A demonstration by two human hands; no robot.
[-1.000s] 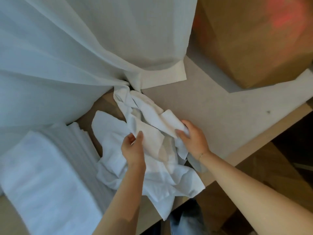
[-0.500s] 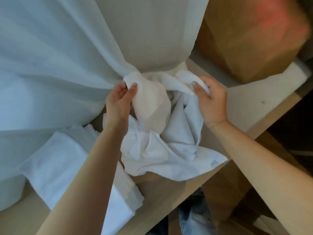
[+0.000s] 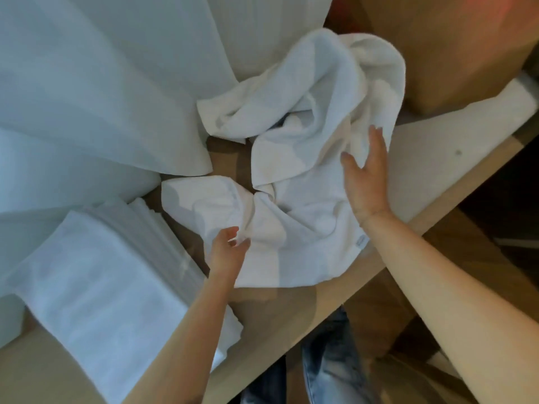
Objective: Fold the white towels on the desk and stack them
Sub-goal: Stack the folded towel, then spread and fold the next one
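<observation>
We are pinching a fold of 1 crumpled white towel (image 3: 303, 158) with our left hand (image 3: 226, 255), near its front edge. Our right hand (image 3: 364, 182) is lying flat on the towel's right side, fingers straight. The towel is spreading over the wooden desk (image 3: 280, 319). At left, 1 stack of folded towels (image 3: 96, 287) is sitting. Behind, 1 cardboard box (image 3: 455, 51) is standing beside white curtains (image 3: 87, 83).
</observation>
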